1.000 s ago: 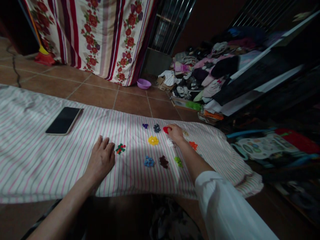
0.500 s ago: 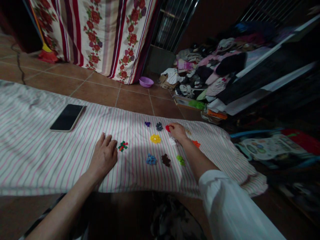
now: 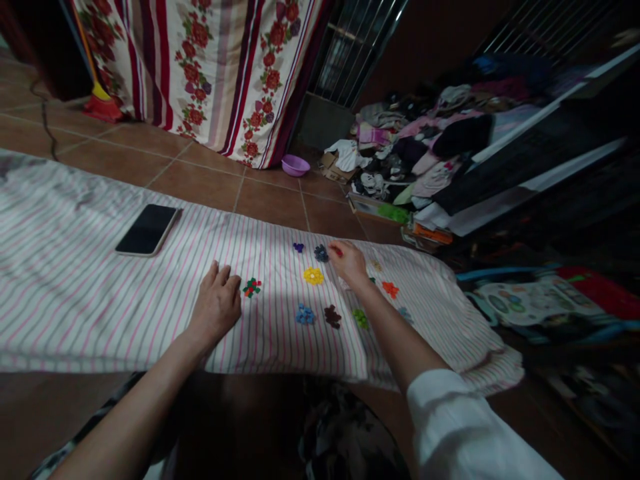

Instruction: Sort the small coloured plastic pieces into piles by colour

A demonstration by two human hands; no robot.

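Observation:
My left hand [image 3: 217, 301] lies flat on the striped cloth [image 3: 270, 333], fingers apart, just left of a small red and green pile [image 3: 252, 287]. My right hand [image 3: 349, 262] is over the far part of the cloth with its fingertips together at red pieces [image 3: 337, 251]. Close to its fingertips is a dark grey pile [image 3: 321, 253]. Around it lie a yellow pile [image 3: 313, 275], a purple one [image 3: 299, 247], a blue one [image 3: 305, 314], a brown one [image 3: 333, 316], a lime green one [image 3: 360, 319] and an orange one [image 3: 391, 289]. My right forearm partly covers other pieces.
A dark-screened phone [image 3: 149, 230] rests on the cloth at the left. Beyond the cloth, a purple basin [image 3: 295, 165] stands on the tiled floor near a floral curtain [image 3: 200, 73]. Heaped clothes [image 3: 425, 137] are at the back right, and a colourful toy mat [image 3: 530, 300] at the right.
The view has shifted slightly. My right hand stays at the red pieces, its fingertips now nearer the dark grey pile. My left hand still lies on the cloth.

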